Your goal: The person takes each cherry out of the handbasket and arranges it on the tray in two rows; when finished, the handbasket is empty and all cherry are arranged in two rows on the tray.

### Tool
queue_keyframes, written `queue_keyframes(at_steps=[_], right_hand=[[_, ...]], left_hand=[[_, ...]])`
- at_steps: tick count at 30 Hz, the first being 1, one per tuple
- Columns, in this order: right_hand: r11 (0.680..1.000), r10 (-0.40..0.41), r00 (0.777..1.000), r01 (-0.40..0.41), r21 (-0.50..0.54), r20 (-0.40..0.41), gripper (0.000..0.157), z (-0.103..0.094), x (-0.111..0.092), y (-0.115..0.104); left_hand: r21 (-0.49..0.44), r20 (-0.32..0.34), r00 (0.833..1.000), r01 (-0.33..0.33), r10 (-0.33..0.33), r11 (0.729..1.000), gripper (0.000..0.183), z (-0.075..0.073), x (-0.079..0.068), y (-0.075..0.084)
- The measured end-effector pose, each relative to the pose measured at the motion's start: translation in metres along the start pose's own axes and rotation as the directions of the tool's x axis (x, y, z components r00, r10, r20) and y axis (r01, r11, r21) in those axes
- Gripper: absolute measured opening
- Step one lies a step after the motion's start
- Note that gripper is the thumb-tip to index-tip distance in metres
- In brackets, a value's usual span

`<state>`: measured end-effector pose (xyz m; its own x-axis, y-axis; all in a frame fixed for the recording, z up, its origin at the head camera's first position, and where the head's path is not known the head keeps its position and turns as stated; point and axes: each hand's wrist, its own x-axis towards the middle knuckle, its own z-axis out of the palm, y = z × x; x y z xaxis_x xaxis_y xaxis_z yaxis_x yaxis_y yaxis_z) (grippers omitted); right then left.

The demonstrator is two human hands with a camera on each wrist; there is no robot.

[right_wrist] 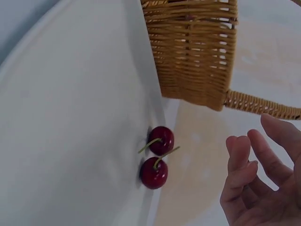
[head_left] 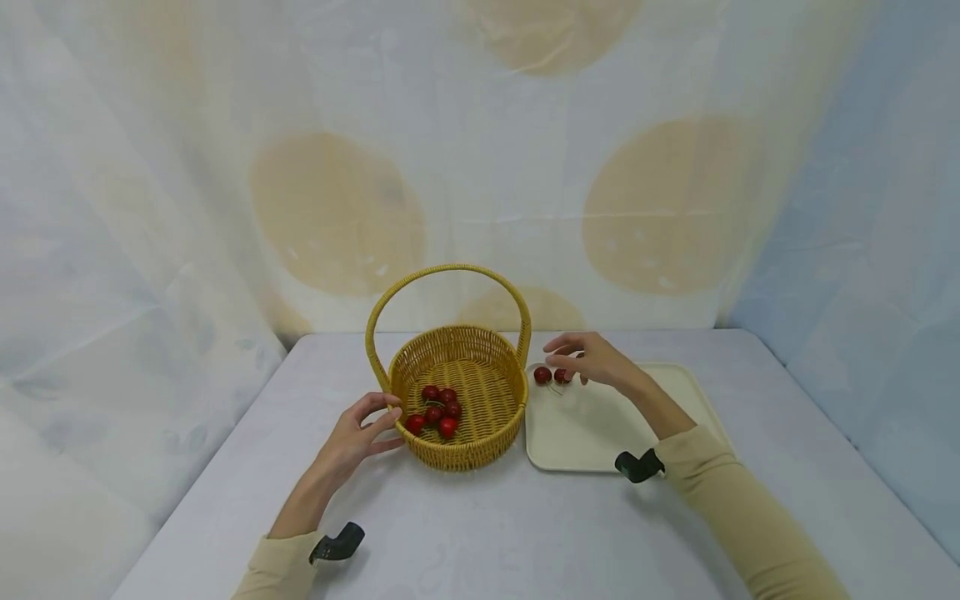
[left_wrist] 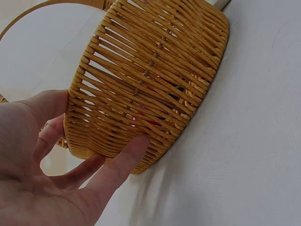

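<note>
A round yellow wicker basket [head_left: 467, 457] with a tall arched handle stands left of a cream tray [head_left: 592, 437]. My left hand [head_left: 351, 440] holds the basket's left rim, its thumb at the top edge and other fingers against the woven wall [left_wrist: 150, 70]. Several red cherries [head_left: 447, 427] lie together in the left part of the basket. On the tray's far left corner sit two dark red cherries with green stems, one [right_wrist: 161, 140] beside the other [right_wrist: 154, 173]. Above that corner hovers my right hand [head_left: 596, 360], fingers loosely bent, with nothing in them.
All of this stands on a table with a white cover [head_left: 480, 542]. A pale curtain [head_left: 495, 183] with tan circles hangs behind the table, and more cloth hangs at both sides. The basket handle [head_left: 447, 268] arches well above the rim.
</note>
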<state>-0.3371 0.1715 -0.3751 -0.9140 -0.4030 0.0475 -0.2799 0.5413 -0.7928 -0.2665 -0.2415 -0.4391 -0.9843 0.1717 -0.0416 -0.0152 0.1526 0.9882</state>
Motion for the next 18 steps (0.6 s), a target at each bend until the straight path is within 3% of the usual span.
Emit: queue_keyframes(at_steps=[18], right_hand=[[0.989, -0.149, 0.984, 0.149, 0.010, 0.101, 0.032, 0.034, 0.007, -0.038]], left_hand=[[-0.007, -0.002, 1.000, 0.003, -0.003, 1.000, 0.050, 0.000, 0.001, 0.000]])
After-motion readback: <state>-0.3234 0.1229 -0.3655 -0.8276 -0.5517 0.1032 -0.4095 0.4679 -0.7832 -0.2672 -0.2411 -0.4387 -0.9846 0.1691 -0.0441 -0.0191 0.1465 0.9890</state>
